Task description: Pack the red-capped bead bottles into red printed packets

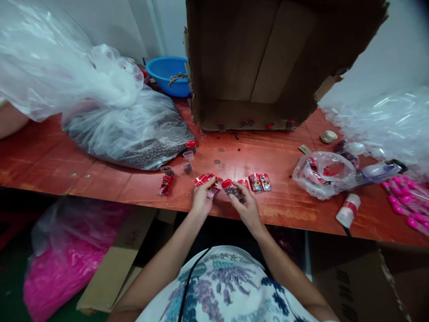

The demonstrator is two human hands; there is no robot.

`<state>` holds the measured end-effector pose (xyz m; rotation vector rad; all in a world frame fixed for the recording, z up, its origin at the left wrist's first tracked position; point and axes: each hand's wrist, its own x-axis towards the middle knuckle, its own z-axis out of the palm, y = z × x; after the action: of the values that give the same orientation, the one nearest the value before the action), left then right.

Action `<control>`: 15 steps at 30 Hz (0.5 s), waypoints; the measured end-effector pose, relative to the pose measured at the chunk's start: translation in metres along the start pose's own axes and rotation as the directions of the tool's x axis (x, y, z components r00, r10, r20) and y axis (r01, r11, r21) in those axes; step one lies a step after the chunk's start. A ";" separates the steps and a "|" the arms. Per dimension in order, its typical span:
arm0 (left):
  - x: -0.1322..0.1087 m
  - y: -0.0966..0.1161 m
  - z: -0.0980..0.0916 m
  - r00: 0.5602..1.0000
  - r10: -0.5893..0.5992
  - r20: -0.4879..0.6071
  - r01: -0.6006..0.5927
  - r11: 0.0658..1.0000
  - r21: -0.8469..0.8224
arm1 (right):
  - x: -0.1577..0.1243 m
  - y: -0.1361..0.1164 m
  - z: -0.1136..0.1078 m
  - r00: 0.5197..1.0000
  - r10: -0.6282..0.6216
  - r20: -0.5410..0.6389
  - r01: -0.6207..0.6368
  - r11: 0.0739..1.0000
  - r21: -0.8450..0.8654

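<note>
My left hand (203,198) is closed on a red packet (213,190) near the table's front edge. Just to its right, my right hand (247,205) grips a small clear cup with a red lid (229,186) and dark contents, tilted. More red packets (260,182) lie beyond the right hand, and one (165,184) rests farther left. Small cups (187,167) stand left of my hands, some holding dark beads; a red-topped one (191,146) is beside the big bag.
A clear bag of dark beads (134,134) sits at left, a blue basin (167,74) behind it. The open cardboard box (251,58) stands at the back, small cups on its lower edge. At right are a bag of packets (323,174), a white roll (348,210) and pink items (404,199).
</note>
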<state>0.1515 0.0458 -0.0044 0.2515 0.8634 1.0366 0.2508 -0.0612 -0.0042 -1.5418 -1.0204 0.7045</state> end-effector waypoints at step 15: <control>-0.008 -0.004 -0.003 0.992 0.118 -0.036 -0.116 0.992 0.052 | -0.015 -0.002 0.002 0.997 -0.083 -0.005 0.083 0.995 -0.063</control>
<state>0.1499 0.0361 -0.0042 0.3277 0.9195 1.1328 0.2422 -0.0735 -0.0041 -1.5452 -1.1034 0.6138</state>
